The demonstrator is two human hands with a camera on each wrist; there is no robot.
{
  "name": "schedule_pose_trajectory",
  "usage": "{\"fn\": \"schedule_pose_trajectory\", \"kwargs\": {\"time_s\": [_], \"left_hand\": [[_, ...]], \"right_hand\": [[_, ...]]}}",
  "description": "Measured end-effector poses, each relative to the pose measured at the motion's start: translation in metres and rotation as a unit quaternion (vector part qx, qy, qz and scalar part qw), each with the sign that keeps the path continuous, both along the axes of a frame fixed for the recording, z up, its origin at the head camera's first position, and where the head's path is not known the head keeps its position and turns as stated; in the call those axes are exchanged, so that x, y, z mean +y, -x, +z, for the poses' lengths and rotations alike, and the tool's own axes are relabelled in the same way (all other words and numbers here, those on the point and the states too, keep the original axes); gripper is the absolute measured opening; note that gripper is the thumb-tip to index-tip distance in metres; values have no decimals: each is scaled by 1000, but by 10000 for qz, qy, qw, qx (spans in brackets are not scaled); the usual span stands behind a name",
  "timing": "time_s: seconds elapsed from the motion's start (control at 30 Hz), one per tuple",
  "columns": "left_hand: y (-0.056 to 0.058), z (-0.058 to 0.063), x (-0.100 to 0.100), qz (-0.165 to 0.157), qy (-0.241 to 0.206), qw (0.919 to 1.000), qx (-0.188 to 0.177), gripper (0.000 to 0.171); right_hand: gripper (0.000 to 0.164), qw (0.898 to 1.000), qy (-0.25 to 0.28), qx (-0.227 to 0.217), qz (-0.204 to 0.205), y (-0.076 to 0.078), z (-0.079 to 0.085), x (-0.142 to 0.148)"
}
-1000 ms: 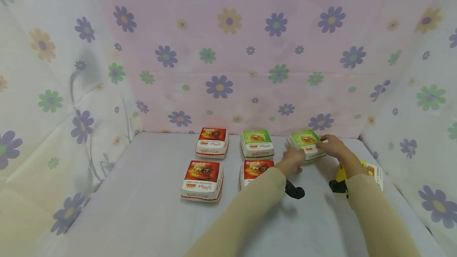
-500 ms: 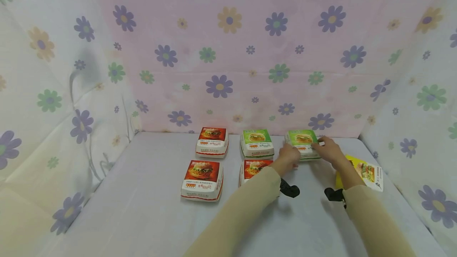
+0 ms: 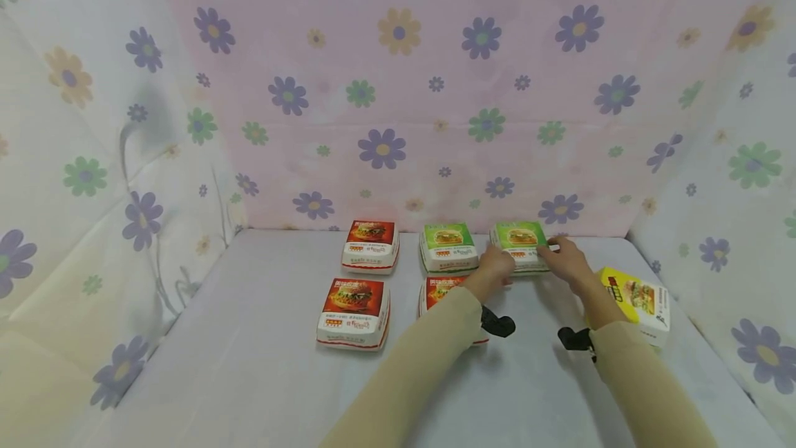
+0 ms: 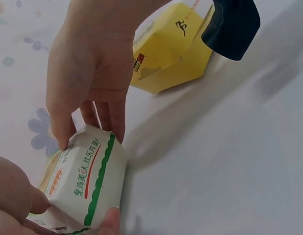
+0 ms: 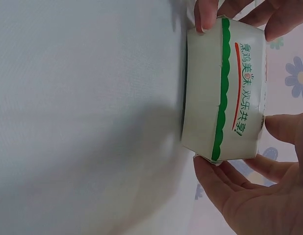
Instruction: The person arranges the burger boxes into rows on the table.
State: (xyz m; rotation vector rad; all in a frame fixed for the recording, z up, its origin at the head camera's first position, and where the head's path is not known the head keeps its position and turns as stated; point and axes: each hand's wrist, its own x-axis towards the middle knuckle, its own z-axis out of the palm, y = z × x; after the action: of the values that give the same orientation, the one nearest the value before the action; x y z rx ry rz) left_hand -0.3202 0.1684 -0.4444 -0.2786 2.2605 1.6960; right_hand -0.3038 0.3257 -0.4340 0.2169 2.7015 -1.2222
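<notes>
At the right end of the back row, both hands hold a green-topped burger box (image 3: 519,235) by opposite ends. My left hand (image 3: 495,266) grips its left end, with the thumb near the top edge and a finger low on the side. My right hand (image 3: 567,259) holds the other end; in the right wrist view, its thumb lies at the top edge and its fingers (image 5: 213,181) at the end wall. The box's green scalloped band and red line face the wrist cameras. Just left of it stands a second green-topped burger box (image 3: 448,247), apart from the held one.
Red-topped burger boxes stand at back left (image 3: 371,247), front left (image 3: 353,313) and front middle (image 3: 441,289), the last partly behind the left sleeve. A yellow burger box (image 3: 640,303) sits beside the right forearm. Flowered cloth (image 3: 398,109) encloses the white table (image 3: 249,365).
Both hands have shifted the held burger box a little to the left, and it has turned from slanted to nearly square with the row. More of the yellow box shows now.
</notes>
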Motion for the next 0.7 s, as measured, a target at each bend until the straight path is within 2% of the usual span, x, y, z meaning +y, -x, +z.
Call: {"fn": "schedule_pose_trajectory", "kwargs": {"time_s": [0.2,0.3,0.37,0.53,0.7], "left_hand": [[-1,0,-2,16,-84,9999,-148,32],[-2,0,-4,-34,-291,9994,-176,32],[-4,1,-5,-73,-407,9990,-158,37],[-9,7,-6,-167,-305,9994,-74,54],[-20,16,-8,-286,-410,9987,22,69]], "right_hand": [[66,10000,20,-18,45,0,-5,1],[67,9999,47,-22,99,0,-5,1],[67,9999,61,-40,131,0,-4,2],[68,9997,-48,-54,230,0,-4,4],[68,9981,-445,248,353,-4,-1,7]]}}
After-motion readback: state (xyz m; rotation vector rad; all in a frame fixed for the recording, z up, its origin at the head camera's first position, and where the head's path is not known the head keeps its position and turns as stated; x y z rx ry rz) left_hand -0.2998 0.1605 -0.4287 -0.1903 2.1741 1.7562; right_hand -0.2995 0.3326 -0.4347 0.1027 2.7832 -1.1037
